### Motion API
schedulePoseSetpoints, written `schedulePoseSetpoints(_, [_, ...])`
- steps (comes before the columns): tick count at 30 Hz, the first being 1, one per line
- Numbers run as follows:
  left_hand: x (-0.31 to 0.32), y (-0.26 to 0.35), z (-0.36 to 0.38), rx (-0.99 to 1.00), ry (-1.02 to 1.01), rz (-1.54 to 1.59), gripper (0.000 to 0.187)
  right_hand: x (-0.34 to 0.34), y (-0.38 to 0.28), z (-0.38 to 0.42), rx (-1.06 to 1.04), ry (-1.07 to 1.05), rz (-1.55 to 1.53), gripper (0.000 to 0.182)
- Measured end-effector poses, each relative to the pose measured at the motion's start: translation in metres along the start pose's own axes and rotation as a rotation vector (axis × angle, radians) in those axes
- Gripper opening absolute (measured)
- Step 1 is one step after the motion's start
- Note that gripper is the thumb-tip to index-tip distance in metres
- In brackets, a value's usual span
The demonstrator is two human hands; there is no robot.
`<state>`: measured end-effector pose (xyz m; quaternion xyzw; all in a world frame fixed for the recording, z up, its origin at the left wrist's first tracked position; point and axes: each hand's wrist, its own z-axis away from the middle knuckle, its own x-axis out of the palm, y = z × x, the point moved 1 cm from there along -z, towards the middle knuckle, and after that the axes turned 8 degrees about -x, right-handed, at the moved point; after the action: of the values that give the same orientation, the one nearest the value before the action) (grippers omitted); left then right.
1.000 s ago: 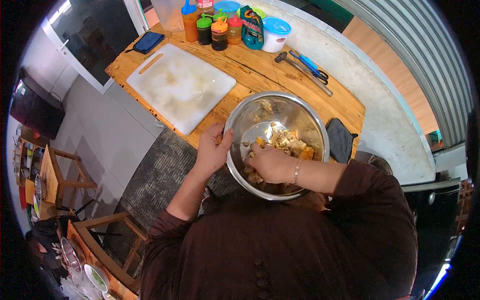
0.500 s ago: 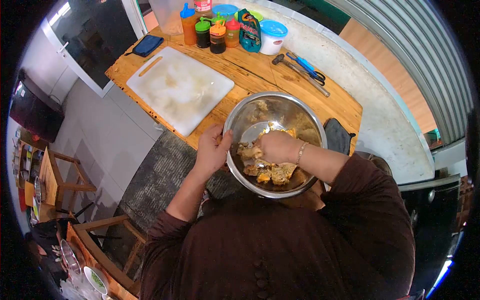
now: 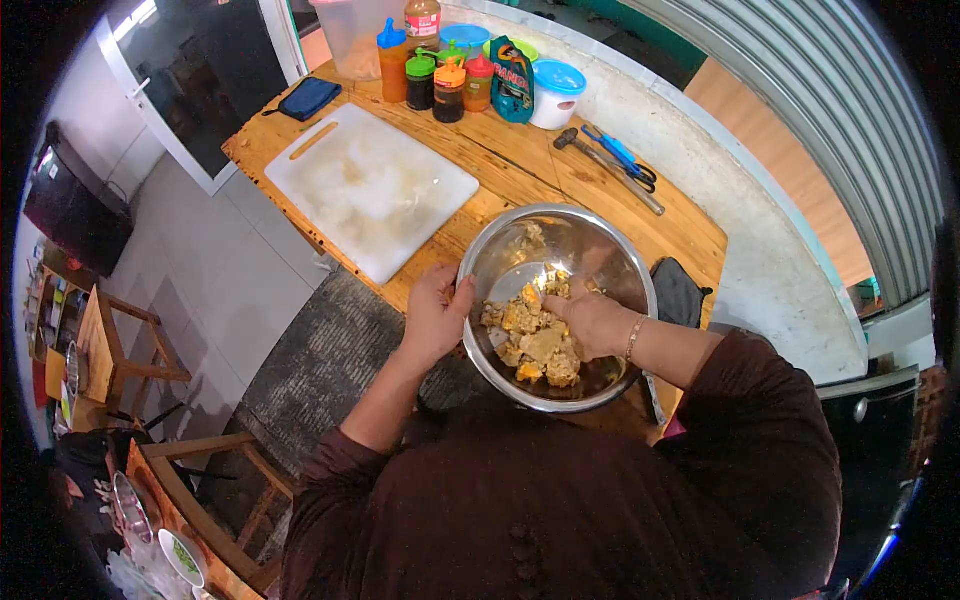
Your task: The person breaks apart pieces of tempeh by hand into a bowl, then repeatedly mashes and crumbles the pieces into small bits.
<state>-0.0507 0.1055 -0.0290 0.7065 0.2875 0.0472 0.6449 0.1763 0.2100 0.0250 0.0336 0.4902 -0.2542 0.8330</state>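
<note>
A steel mixing bowl (image 3: 545,404) stands at the near edge of the wooden table. In it lies a lumpy beige and orange food mixture (image 3: 540,342), heaped in the middle and smeared on the far wall. My left hand (image 3: 437,314) grips the bowl's left rim, thumb on top and fingers outside. Inside the bowl, my right hand (image 3: 597,322) is closed around the right part of the mixture. One finger stretches leftward across the lumps, and the other fingertips are partly hidden. A bracelet circles the right wrist.
A stained white cutting board (image 3: 375,190) lies left of the bowl. Sauce bottles (image 3: 448,92), a green pouch (image 3: 512,85) and a blue-lidded tub (image 3: 557,95) line the back. A hammer (image 3: 610,170) and blue-handled scissors (image 3: 620,152) lie behind the bowl, a dark cloth (image 3: 682,290) to its right.
My right hand has shifted right within the bowl, uncovering more of the mixture, now heaped together. My left hand stays on the rim. The whole view has shifted slightly.
</note>
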Motion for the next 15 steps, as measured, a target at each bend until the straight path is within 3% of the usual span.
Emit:
schedulePoseSetpoints(2, [0.002, -0.001, 0.001, -0.095, -0.037, 0.036, 0.019, 0.008, 0.011, -0.004, -0.037, 0.081, 0.040, 0.084])
schedulePoseSetpoints(5, [-0.001, 0.010, 0.000, -0.084, -0.051, 0.063, 0.021, -0.005, 0.009, -0.017, 0.025, 0.045, 0.010, 0.051])
schedulePoseSetpoints(8, [-0.002, 0.010, 0.000, -0.099, -0.057, 0.001, 0.021, 0.002, 0.019, -0.034, 0.023, 0.056, 0.068, 0.037])
schedulePoseSetpoints(11, [-0.001, 0.004, -0.002, -0.075, -0.073, 0.056, 0.021, -0.003, 0.017, -0.037, 0.053, 0.056, -0.048, 0.029])
schedulePoseSetpoints(15, [-0.003, 0.007, 0.001, -0.087, -0.076, 0.034, 0.022, -0.007, 0.017, -0.042, 0.109, 0.048, -0.058, 0.045])
